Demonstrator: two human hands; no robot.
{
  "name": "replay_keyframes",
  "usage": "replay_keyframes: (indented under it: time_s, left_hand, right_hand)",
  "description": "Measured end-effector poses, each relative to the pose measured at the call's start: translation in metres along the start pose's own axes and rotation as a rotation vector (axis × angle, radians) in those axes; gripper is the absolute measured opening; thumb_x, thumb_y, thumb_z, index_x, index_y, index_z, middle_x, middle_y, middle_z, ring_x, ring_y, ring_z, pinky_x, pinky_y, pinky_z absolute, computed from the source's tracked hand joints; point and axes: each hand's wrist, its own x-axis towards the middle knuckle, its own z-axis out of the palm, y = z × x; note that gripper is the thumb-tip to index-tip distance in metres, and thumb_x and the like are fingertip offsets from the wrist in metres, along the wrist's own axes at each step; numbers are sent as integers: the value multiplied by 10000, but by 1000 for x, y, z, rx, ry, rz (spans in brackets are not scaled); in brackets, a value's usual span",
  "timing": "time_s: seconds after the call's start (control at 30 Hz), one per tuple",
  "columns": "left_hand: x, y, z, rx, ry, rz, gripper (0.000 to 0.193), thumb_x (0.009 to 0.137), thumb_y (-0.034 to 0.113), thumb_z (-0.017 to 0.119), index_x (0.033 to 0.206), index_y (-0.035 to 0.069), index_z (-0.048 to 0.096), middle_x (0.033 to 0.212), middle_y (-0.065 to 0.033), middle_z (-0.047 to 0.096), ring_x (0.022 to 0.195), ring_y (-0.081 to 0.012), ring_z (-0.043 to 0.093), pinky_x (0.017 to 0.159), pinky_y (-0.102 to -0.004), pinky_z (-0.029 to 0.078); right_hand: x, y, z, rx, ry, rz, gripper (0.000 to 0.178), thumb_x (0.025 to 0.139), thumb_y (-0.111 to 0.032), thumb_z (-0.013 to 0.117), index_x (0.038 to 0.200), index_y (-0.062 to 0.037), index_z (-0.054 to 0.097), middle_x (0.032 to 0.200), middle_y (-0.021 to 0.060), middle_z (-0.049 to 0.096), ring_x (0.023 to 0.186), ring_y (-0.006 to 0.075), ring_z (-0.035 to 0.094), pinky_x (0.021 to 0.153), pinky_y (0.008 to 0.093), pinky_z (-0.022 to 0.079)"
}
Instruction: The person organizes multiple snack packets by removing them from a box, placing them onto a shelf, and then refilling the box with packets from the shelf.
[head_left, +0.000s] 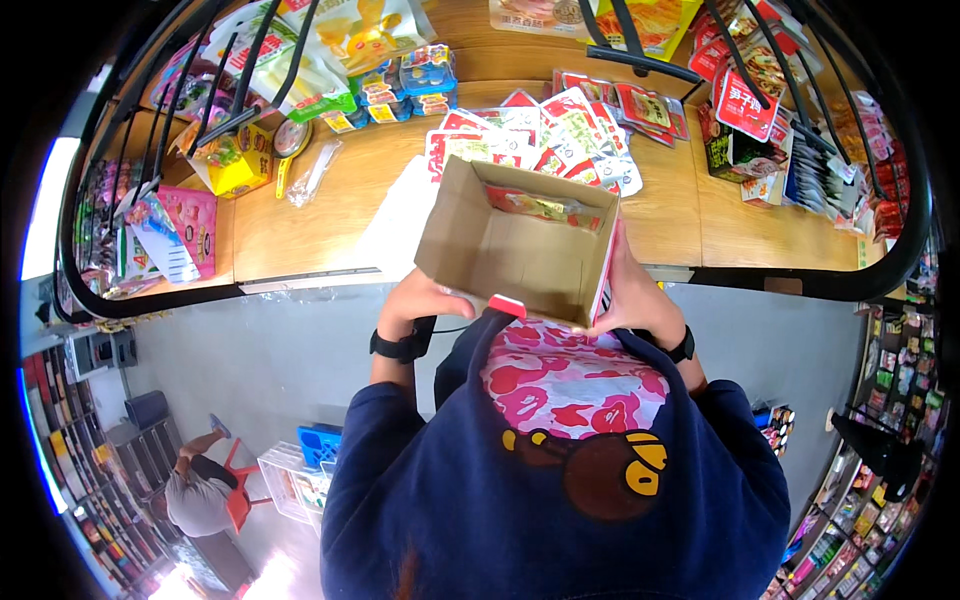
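Between my two hands an open cardboard box is held up at the table's near edge, its bare brown inside facing up. A small snack packet lies inside, against the far wall. My left hand holds the box at its lower left side, thumb pointing inward and fingers partly hidden beneath. On the right side, my right hand grips the box wall, its fingers mostly behind it. Just beyond the box, red, white and green snack packets lie in a loose pile on the wooden table.
Black wire racks curve over both table sides. Blue packs, a yellow box, a pink package and a dark box of packets stand around. At lower left a person sits on a red chair.
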Motion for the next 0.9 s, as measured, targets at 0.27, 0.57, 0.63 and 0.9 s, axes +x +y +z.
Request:
replay_keyframes:
  time_s: [0.27,0.57,0.63,0.9]
  left_hand:
    - [-69,-29,-11,-341,419,161,843,946,598,534,1488,-13,325,1485,-158,437,1351,-302,451,1101,-452,383]
    - [-89,-32,-22,-358,693,386,537,1013,336,469,1426,-4,422,1395,-125,524,1304,-250,493,1097,-423,381]
    - [-73,-46,-26,-253,875,332,468,1021,288,486,1398,15,451,1373,-77,534,1280,-201,499,1097,-397,371]
    - [-77,-41,-28,-122,960,-56,567,1052,434,427,1450,32,408,1459,-64,456,1341,-176,422,1125,-368,319]
  right_hand:
    - [46,-27,25,82,-93,-189,1567,523,-534,922,1552,-116,-184,1563,367,-148,1464,550,-30,1195,530,177]
    - [123,-25,59,-55,-183,-316,1331,643,-377,875,1544,37,-14,1592,333,-19,1497,454,42,1218,462,159]
    - [140,-19,71,-1,-149,-302,1232,686,-332,849,1536,58,46,1592,324,67,1496,425,113,1218,435,182]
    - [138,13,38,-351,-189,-6,896,808,-211,703,1546,-40,225,1588,275,204,1483,428,178,1207,449,223]
